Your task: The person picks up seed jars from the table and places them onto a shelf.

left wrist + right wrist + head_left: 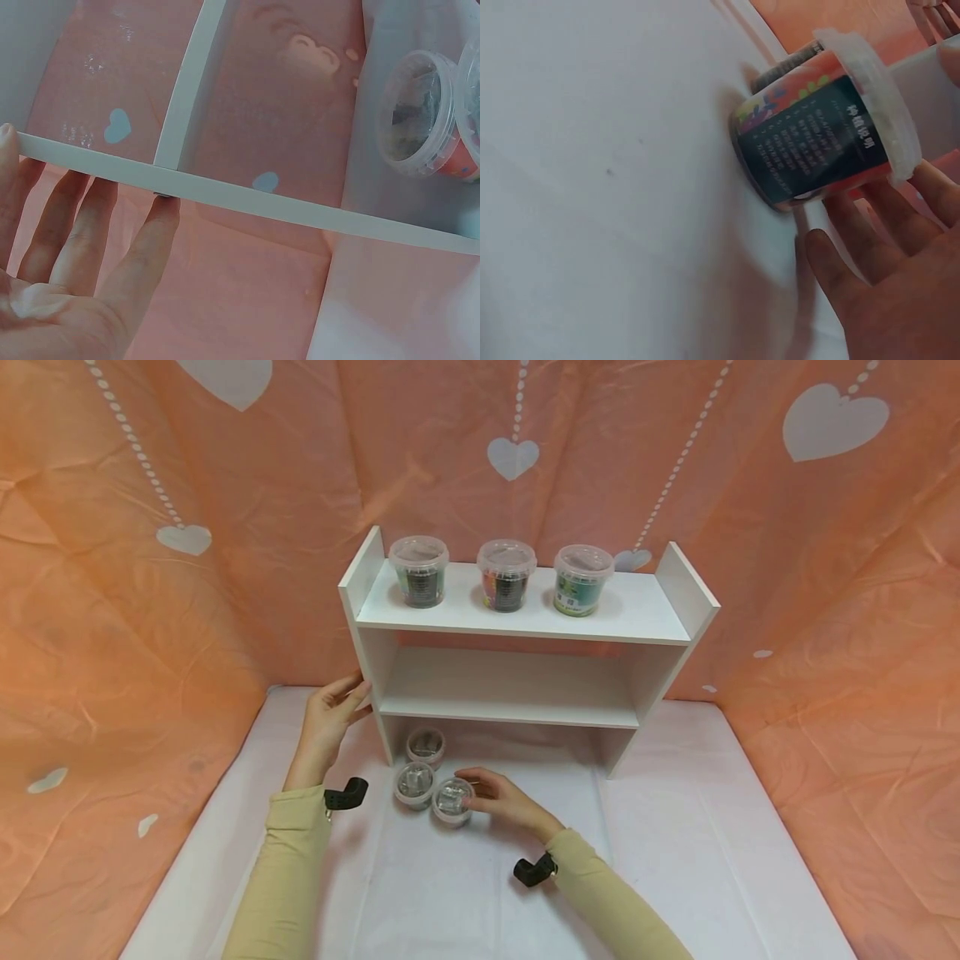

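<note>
My left hand (334,714) is at the left side of a white two-tier shelf (247,201), fingers stretched out with the fingertips at its side panel. Fairly straight fingers of my right hand (512,806) reach round the far side of a small lidded plastic tub (452,802), its colourful wrapper bearing a dark text label. In the right wrist view the thumb (951,64) stands a little off the lid. Against this tub stands a second lidded tub (415,783), and a third tub (426,747) is behind, near the shelf's left foot.
On the shelf's top board (637,610) stand a left tub (420,572), a middle tub (506,577) and a right tub (581,581), all lidded. White cloth (690,827) covers the table. Orange curtains (450,443) with white hearts hang behind and at both sides.
</note>
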Demonstrator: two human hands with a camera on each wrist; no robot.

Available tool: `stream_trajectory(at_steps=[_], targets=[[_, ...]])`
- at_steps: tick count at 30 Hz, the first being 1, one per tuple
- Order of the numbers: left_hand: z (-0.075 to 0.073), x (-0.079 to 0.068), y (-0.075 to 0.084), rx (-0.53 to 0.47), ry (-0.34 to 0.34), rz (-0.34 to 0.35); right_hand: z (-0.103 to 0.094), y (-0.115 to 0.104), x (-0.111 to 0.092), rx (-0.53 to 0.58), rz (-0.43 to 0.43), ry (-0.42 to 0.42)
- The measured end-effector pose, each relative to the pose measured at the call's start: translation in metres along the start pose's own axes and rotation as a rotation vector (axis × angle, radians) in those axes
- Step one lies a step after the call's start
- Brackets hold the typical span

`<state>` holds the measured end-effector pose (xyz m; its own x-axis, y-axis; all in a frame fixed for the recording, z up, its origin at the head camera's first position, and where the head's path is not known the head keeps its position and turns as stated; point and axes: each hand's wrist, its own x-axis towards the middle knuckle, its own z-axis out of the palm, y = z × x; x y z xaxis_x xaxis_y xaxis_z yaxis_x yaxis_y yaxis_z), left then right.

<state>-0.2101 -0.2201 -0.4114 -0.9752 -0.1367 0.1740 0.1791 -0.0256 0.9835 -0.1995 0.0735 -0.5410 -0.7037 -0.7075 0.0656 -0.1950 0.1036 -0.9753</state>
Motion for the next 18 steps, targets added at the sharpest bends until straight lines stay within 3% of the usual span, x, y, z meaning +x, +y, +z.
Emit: stream_trajectory(at_steps=[8,18], targets=[[-0.001,0.000,-0.001,0.006,-0.010,0.025,0.005,-0.025,-0.004,0.007,0.003,-0.016],[-0.002,0.000,-0.002,-0.002,-0.011,0.022,0.007,-0.024,-0.005,0.009,-0.041,-0.011]])
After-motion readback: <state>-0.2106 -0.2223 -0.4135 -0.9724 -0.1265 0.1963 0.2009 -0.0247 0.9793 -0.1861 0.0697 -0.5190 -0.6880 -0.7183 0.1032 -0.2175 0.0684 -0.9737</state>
